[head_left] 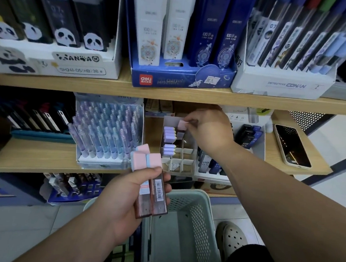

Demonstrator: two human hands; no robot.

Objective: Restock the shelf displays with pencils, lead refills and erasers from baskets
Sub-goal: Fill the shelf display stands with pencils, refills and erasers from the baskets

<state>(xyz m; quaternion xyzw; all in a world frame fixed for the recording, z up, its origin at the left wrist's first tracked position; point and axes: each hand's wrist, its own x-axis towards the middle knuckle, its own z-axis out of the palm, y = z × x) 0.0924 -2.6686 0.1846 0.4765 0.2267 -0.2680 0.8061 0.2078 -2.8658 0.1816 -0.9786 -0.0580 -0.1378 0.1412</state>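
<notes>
My left hand (128, 197) grips a small bunch of pink-capped lead refill cases (151, 182) in front of the middle shelf, above the basket. My right hand (207, 129) reaches into the middle shelf and pinches one pink-capped refill case (182, 125) over the back of a white divided display box (179, 149). Several purple-capped refill cases (169, 133) stand in the left slots of that box. The right slots look bare.
A pale green perforated basket (183, 229) stands on the floor below my hands. A tray of pastel pencils (106, 130) sits left of the display box, dark HB lead boxes (247, 136) right of it. A phone (292, 145) lies at the shelf's right end. My shoe (231, 237) is beside the basket.
</notes>
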